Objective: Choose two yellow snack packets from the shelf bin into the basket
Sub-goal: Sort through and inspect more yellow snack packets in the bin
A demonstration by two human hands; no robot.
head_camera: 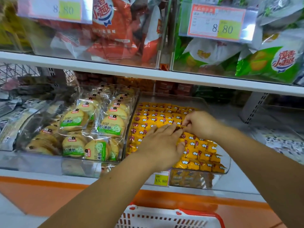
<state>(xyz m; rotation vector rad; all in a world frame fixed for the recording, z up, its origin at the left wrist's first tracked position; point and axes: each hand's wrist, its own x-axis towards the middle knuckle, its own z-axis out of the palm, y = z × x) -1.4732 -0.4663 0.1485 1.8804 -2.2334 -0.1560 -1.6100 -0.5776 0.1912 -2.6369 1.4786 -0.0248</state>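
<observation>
Plastic bin [229, 163] holds yellow packets [197, 145]; basket [164, 218] sits below.

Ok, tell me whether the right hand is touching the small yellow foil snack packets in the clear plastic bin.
Touching. The head view shows the right hand pinching one packet's end among the yellow snack packets.

Packets [202, 146] yellow, red-white marks; basket [164, 218] white, red rim.

white shelf board [115, 70] | orange base panel [41, 195] | perforated upright [253, 107]
</observation>
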